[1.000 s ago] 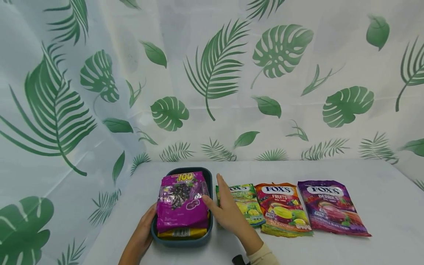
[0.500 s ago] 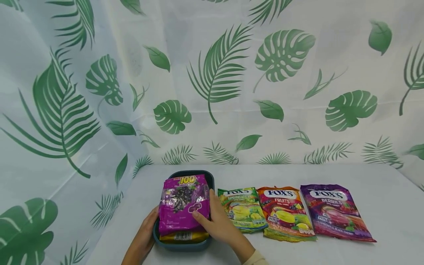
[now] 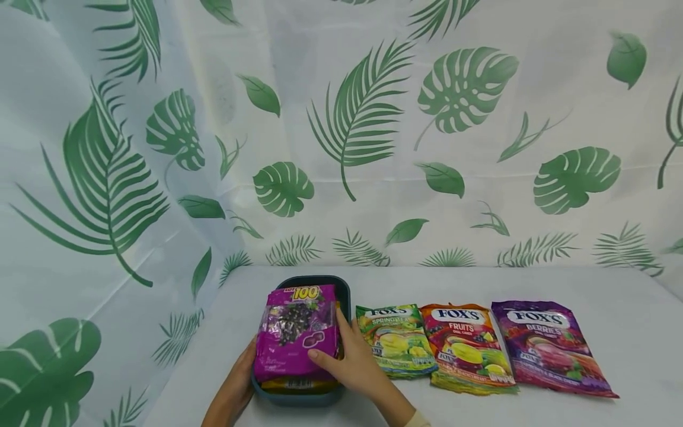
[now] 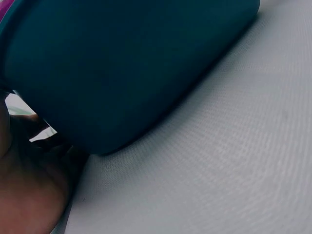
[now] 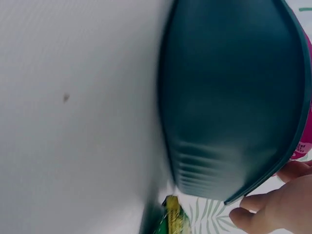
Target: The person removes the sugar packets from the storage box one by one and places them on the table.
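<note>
A dark teal plastic bin (image 3: pixel 299 398) stands on the white table with a purple LOT 100 candy bag (image 3: pixel 296 332) lying on top inside it. Under that bag shows the edge of a yellow packet (image 3: pixel 296 384). My left hand (image 3: pixel 237 379) lies along the bin's left wall, its fingertips partly hidden. On the other side, my right hand (image 3: pixel 354 359) rests with its thumb on the purple bag's lower right and its straighter fingers along the right rim. In the right wrist view, fingertips (image 5: pixel 251 209) show just outside the rim.
Three Fox's candy bags lie in a row right of the bin: a green Spring Tea bag (image 3: pixel 396 341), an orange-red Fruits bag (image 3: pixel 469 350) and a purple Berries bag (image 3: pixel 552 349). A leaf-patterned white curtain (image 3: pixel 395 178) hangs behind the table.
My right thumb has moved from the purple bag's right edge further onto its front, and the right hand has come closer to the bin. The left hand stays beside the bin.
</note>
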A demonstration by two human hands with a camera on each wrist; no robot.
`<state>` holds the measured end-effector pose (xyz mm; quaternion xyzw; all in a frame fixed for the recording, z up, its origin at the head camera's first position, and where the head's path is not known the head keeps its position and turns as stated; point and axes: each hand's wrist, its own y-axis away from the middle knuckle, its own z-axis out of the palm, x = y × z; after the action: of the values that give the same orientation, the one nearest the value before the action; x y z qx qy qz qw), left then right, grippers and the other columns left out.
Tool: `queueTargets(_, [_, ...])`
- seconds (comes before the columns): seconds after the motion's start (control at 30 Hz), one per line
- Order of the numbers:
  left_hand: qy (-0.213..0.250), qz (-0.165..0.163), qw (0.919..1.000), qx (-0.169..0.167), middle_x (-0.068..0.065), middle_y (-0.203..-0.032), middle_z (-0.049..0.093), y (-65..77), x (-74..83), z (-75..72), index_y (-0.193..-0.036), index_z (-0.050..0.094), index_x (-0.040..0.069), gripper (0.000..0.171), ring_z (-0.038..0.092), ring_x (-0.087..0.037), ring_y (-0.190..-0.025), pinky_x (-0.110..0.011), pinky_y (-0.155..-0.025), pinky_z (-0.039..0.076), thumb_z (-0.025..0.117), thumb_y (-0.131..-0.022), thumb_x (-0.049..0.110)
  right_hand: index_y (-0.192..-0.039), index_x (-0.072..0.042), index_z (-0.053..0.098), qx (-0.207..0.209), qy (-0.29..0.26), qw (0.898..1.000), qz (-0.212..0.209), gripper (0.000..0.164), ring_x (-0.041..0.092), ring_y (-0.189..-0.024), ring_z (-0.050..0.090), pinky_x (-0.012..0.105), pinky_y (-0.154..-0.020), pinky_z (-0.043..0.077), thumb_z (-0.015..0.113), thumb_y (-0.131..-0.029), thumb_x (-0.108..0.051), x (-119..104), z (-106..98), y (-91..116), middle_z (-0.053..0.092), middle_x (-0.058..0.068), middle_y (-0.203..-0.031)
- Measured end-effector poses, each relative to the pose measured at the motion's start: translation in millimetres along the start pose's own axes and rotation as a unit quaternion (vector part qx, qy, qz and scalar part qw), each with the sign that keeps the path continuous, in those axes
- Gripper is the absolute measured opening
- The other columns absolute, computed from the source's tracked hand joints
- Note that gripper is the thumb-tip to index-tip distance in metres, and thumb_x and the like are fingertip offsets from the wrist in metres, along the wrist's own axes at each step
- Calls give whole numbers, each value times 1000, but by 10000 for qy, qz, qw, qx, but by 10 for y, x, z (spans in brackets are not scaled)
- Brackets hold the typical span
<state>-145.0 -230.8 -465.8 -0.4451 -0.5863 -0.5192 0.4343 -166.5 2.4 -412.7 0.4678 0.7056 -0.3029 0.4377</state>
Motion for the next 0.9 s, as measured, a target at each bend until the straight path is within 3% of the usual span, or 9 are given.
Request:
queueTargets(0.23, [-32, 107, 9999, -55, -22, -157, 15, 8, 17, 46, -153, 4, 11, 82, 20, -43, -143, -58, -114, 23, 24, -95, 64, -153, -15, 16, -56, -157, 9998, 105, 101, 61, -137, 7, 83, -97, 12, 68, -76, -55, -98, 1, 66, 13, 31, -154])
queueTargets(0.4, [-86, 241, 9996, -131, -22, -154, 26, 15, 16, 47, -153, 9, 13, 78, 35, -39, -138, -51, -110, 37, 25, -96, 63, -154, -22, 9, -473, -745, 9959, 171, 98, 55, -139, 15, 75, -106, 0, 66, -80, -52, -143, -22, 77, 21, 24, -155])
queueTargets(0.5, [-75, 295, 9994, -188, -22, -154, 26, 17, 13, 37, -153, 9, 12, 77, 35, -38, -138, -50, -110, 37, 25, -96, 61, -154, -26, 5, -661, -1204, 9901, 295, 95, 53, -136, 27, 72, -108, 15, 64, -83, -50, -158, -14, 77, 25, 23, -154])
queueTargets(0.63, [-53, 271, 9993, -246, -24, -155, 22, 17, 12, 15, -153, 6, 9, 79, 30, -41, -139, -54, -113, 31, 24, -97, 61, -154, -18, 6, -630, -1899, 9795, 241, 89, 46, -131, 40, 59, -98, 45, 62, -89, -45, -137, 20, 53, 25, 25, -153])
queueTargets(0.7, [-21, 231, 9993, -295, -25, -155, 20, 14, 8, 4, -153, 4, 7, 80, 28, -42, -140, -56, -113, 27, 23, -97, 61, -153, -15, 8, -541, -2193, 9740, 178, 87, 43, -130, 42, 53, -97, 48, 61, -90, -40, -115, 40, 34, 25, 24, -153])
queueTargets(0.9, [-36, 209, 9990, -401, -25, -154, 21, 8, -24, -15, -152, 4, 6, 81, 33, -40, -138, -54, -113, 30, 23, -97, 62, -152, -9, 13, -130, -2317, 9725, 174, 86, 39, -129, 45, 46, -96, 51, 67, -87, -24, -69, 104, 13, 31, 24, -150])
